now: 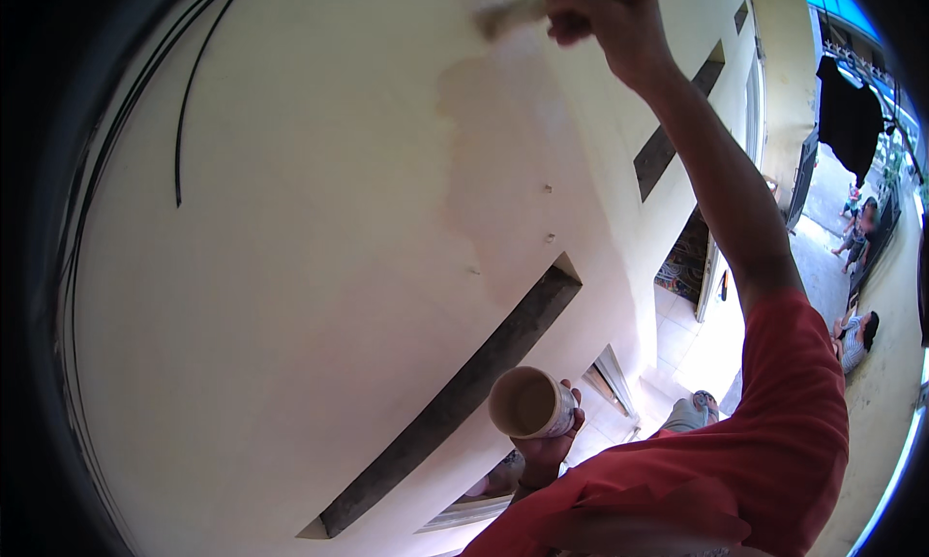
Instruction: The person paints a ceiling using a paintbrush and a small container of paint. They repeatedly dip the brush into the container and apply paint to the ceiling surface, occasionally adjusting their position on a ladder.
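Right hand (608, 27) raised high toward one o'clock, the person gripped a paintbrush (518, 11) by its handle, fingers curled closed around it; the orange handle end pointed just short of three o'clock, the blurred bristles just short of nine. That arm (711, 155) reached up from a red sleeve (794, 363) between three and four o'clock, nearly straight, slightly bent at the elbow. Blur hid whether the bristles pressed the cream wall (290, 218). Low at five o'clock, the left hand (547, 451) was wrapped around a cup (562, 414), its mouth facing the viewer. At twelve o'clock a darker, pinkish patch (484, 150) spread below the bristles. A dark recess (455, 392) slanted along a one-to-seven o'clock line; black cables (180, 160) hung at ten, a black garment (852, 121) at two.
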